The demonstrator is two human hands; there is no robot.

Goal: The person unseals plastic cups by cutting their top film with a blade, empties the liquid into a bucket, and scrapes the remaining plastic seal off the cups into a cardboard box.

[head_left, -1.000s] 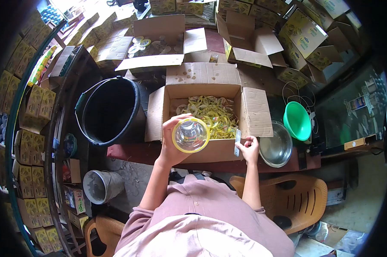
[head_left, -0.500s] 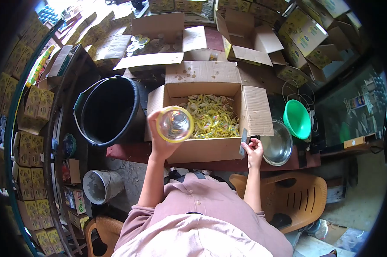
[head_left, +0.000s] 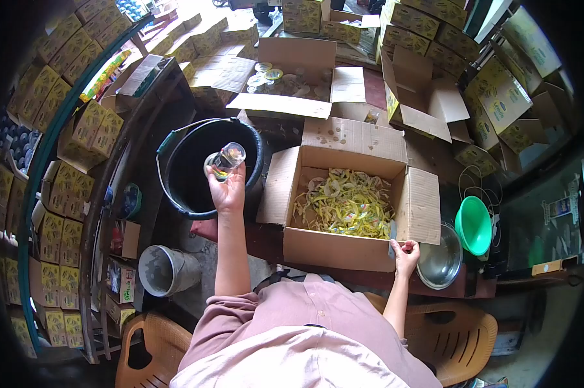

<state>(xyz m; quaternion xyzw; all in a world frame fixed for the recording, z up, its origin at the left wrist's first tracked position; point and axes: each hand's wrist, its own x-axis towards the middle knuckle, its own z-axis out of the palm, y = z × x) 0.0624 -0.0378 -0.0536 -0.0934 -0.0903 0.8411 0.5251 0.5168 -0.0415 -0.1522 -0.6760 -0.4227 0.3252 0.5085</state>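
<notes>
My left hand (head_left: 227,191) is closed around a clear plastic jar (head_left: 230,155), held tilted over the mouth of a large black bucket (head_left: 258,152). Something yellow and dark shows at the jar; I cannot make out whether it is label or contents. My right hand (head_left: 406,256) pinches a flat grey blade (head_left: 393,238) at the front right corner of an open cardboard box (head_left: 343,251). Inside that box lies a heap of yellow and clear plastic strips (head_left: 353,204).
Right of the box are a steel bowl (head_left: 442,265) and a green plastic bowl (head_left: 474,226). Behind it, another carton (head_left: 297,55) holds clear jars. A grey bucket (head_left: 169,270) stands on the floor at left, near shelves of yellow cartons (head_left: 59,278). Orange chairs (head_left: 457,333) are close by.
My left hand has carried the jar left from the cardboard box to above the black bucket. My right hand still holds the blade by the box corner. The view has shifted left.
</notes>
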